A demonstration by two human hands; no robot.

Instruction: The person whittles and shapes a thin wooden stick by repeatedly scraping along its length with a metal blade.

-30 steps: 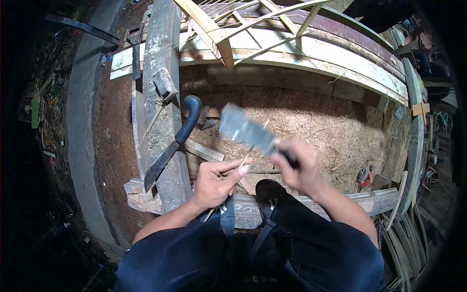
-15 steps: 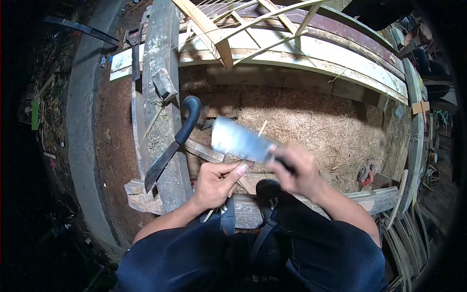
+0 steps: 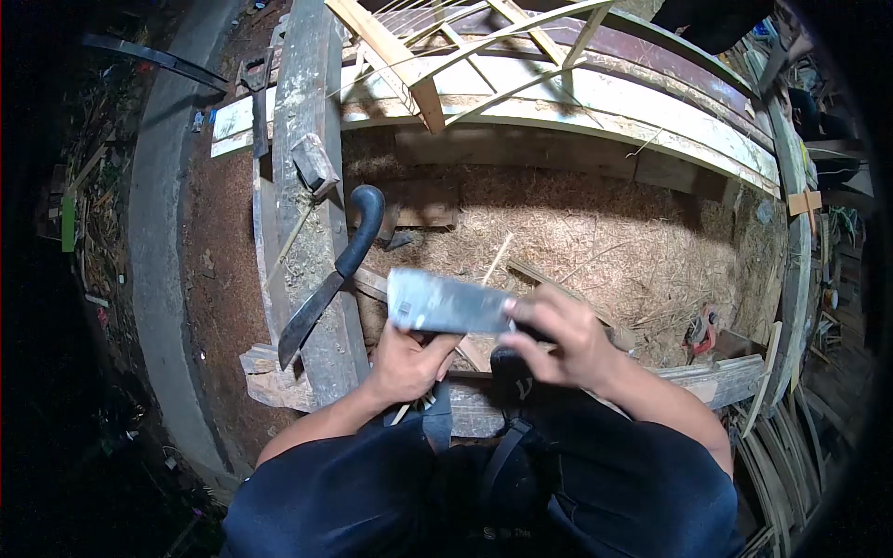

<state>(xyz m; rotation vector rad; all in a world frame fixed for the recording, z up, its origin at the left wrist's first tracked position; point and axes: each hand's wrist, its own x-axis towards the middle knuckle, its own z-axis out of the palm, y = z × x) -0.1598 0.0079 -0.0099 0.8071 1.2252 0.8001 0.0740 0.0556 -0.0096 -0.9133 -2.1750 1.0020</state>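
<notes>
My right hand is closed around the handle of a cleaver, its broad grey blade pointing left. A thin, pale wooden strip slants up behind the blade, and its lower end shows beneath my left hand. That hand is closed on the strip, with its fingertips partly covered by the blade. Whether the edge touches the strip cannot be made out. To the left, a curved machete with a black hooked handle rests across a weathered beam.
Shavings cover the ground ahead. Long boards cross behind, with a light wooden frame over them. A handsaw and a wood block are at the left beam. A red-and-black tool lies at right.
The cleaver has moved down and left, so its blade now covers my left fingertips. My right hand has lowered slightly, and more of the strip shows above the blade.
</notes>
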